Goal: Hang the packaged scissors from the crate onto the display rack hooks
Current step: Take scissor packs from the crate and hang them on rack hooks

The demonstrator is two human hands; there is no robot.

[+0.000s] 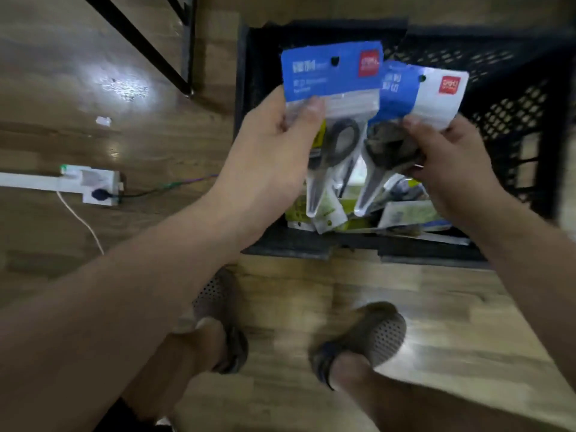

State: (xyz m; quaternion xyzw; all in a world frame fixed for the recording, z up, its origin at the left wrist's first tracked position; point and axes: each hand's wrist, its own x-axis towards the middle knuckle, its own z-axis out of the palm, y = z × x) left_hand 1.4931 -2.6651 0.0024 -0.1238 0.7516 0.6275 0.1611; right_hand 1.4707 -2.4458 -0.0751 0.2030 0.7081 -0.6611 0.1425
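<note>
The left hand [274, 141] pinches one pack of scissors [333, 76] by the left edge of its card, thumb in front. The right hand [448, 157] grips a second pack [427, 95] lower down, fingers curled round the handle bulge. Both packs are held above the crate [514, 88], near its left wall, and their edges overlap.

Each pack looks light: a thin card and clear plastic, stiff where the scissors lie and bendy at the blue top. The plastic is probably slick, so a grip on the card edge below the hanging hole [335, 60] seems safest, as it leaves the hole free for a hook.

More packs [405, 213] lie heaped by the crate's near wall. On the floor to the left are a power strip [93, 185] and a white cable [81, 219], a likely trip risk. A black metal frame [149, 45] stands beyond. No hooks are in view.
</note>
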